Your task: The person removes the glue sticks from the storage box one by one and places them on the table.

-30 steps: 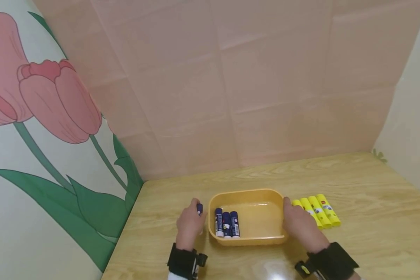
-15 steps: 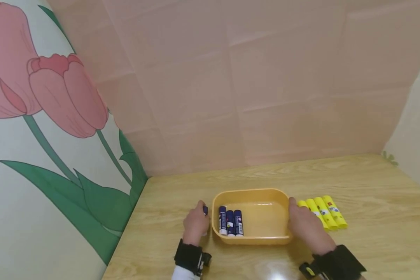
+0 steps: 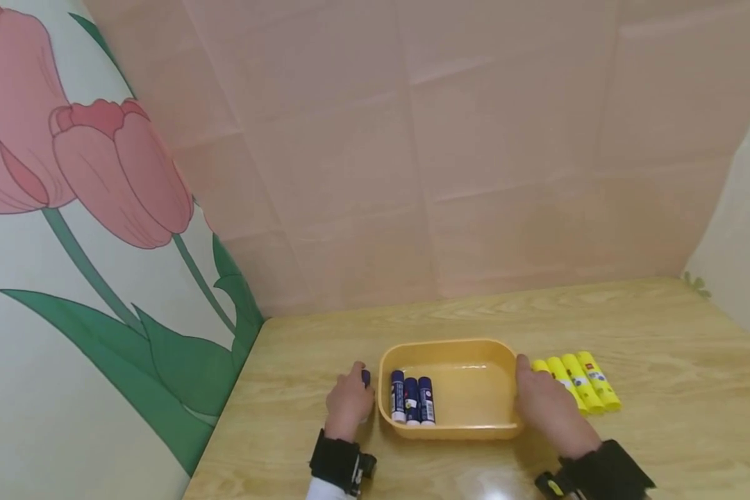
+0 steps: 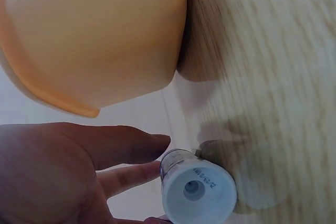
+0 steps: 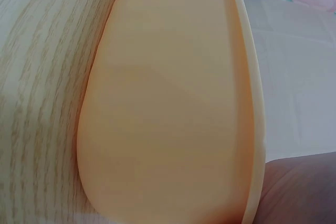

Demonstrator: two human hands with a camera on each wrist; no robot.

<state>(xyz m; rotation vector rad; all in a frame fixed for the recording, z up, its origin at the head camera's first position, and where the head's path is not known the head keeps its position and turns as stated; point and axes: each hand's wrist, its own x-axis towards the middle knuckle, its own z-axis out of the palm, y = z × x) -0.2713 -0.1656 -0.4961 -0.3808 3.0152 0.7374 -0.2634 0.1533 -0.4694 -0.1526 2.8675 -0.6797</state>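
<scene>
A shallow orange-yellow plastic basin (image 3: 453, 432) stands on the table, with three dark blue glue sticks (image 3: 411, 401) side by side at its left end. Just outside its left wall, my left hand (image 3: 350, 401) pinches another glue stick (image 4: 199, 190) low over the wood. The left wrist view shows that stick's round white base facing the camera, thumb and fingers at its side. My right hand (image 3: 544, 403) grips the right rim of the basin. In the right wrist view the basin's wall (image 5: 168, 98) fills the middle, and only part of the hand shows at the lower right.
Several yellow tubes (image 3: 581, 382) lie in a row on the wooden table (image 3: 675, 347), right of the basin and partly behind my right hand. A pinkish sheet (image 3: 450, 153) hangs behind the table. A tulip-patterned wall (image 3: 112, 173) borders the left side.
The head view has shifted slightly, so table and hands appear further right. A little less of the held glue stick's blue cap shows. The right hand stays on the basin's rim.
</scene>
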